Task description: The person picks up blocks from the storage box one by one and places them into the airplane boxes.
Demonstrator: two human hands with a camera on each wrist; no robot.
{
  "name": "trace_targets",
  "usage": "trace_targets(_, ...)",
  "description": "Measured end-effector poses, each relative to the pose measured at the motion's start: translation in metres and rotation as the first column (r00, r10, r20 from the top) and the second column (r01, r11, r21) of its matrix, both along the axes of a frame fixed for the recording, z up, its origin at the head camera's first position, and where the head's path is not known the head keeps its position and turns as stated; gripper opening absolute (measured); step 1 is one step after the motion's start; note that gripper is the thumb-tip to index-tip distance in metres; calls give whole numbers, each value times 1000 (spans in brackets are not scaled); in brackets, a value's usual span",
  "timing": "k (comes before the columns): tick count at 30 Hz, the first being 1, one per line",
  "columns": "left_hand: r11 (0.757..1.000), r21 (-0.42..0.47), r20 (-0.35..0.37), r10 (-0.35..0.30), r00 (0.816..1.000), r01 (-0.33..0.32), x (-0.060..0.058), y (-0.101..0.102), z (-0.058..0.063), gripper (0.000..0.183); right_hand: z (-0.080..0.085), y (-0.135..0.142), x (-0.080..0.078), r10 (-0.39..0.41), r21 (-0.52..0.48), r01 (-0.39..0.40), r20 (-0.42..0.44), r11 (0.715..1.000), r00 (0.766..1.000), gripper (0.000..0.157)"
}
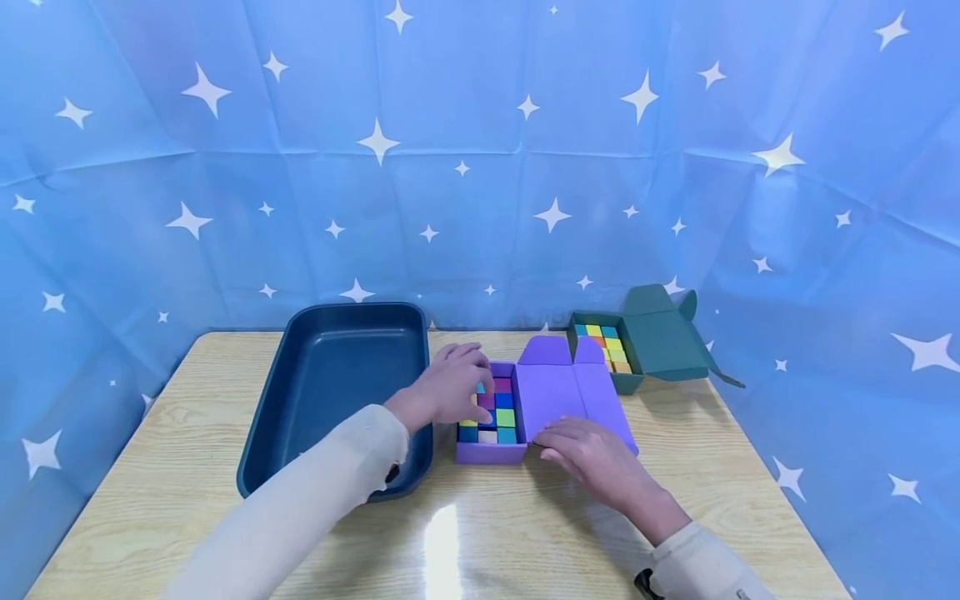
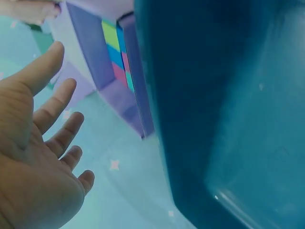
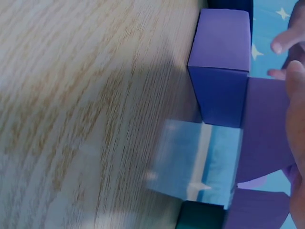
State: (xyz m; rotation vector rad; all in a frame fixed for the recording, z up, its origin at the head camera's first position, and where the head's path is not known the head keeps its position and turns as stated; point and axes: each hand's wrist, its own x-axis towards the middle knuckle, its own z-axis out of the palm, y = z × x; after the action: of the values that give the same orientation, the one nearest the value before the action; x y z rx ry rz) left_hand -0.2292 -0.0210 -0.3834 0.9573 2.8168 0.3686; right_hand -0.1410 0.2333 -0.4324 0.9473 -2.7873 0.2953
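Note:
A purple box (image 1: pixel 491 453) stands mid-table, packed with small coloured blocks (image 1: pixel 505 417), with its lid (image 1: pixel 551 396) folded out to the right. Over the blocks is my left hand (image 1: pixel 450 387), thumb and fingers spread apart; the left wrist view shows its palm (image 2: pixel 28 167) with nothing held. Whether a fingertip touches a block is hard to tell. My right hand (image 1: pixel 600 462) rests on the near edge of the purple lid, beside the hinge. Only part of that hand (image 3: pixel 296 114) shows in the right wrist view, along the lid (image 3: pixel 267 129).
A dark blue tray (image 1: pixel 273 400) lies left of the purple box, under my left forearm. Behind and right, a green box (image 1: pixel 628 383) holds more coloured blocks, its lid (image 1: pixel 667 342) folded open rightward. A blue star-patterned curtain (image 1: pixel 480 192) hangs behind the wooden table (image 1: pixel 720 483).

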Motion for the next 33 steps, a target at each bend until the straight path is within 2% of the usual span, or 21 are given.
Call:
trace_targets(6, 995, 86, -10, 59, 998, -58, 1, -34, 7, 34, 1, -1, 1, -12, 22, 12, 1, 1000, 1000, 27)
trace_targets(10, 994, 80, -29, 84, 996, -81, 5, -57, 6, 39, 3, -1, 1, -4, 36, 4, -10, 999, 1000, 26)
trace_targets(15, 992, 64, -54, 110, 992, -107, 16, -88, 1, 42, 4, -2, 0, 9, 47, -8, -20, 999, 1000, 24)
trace_targets(20, 984, 107, -66, 153, 986, -145, 28, -124, -2, 42, 5, -3, 0, 15, 53, -14, -22, 998, 1000, 24)
trace_targets(29, 949, 168, -42, 278, 960, -268, 44, -197, -16, 37, 5, -2, -1, 28, 48, -27, -25, 999, 999, 26)
trace_targets(33, 932, 173, -51, 331, 942, -318, 48, -222, -21, 39, 4, -2, -2, 36, 38, -34, -34, 999, 999, 25)
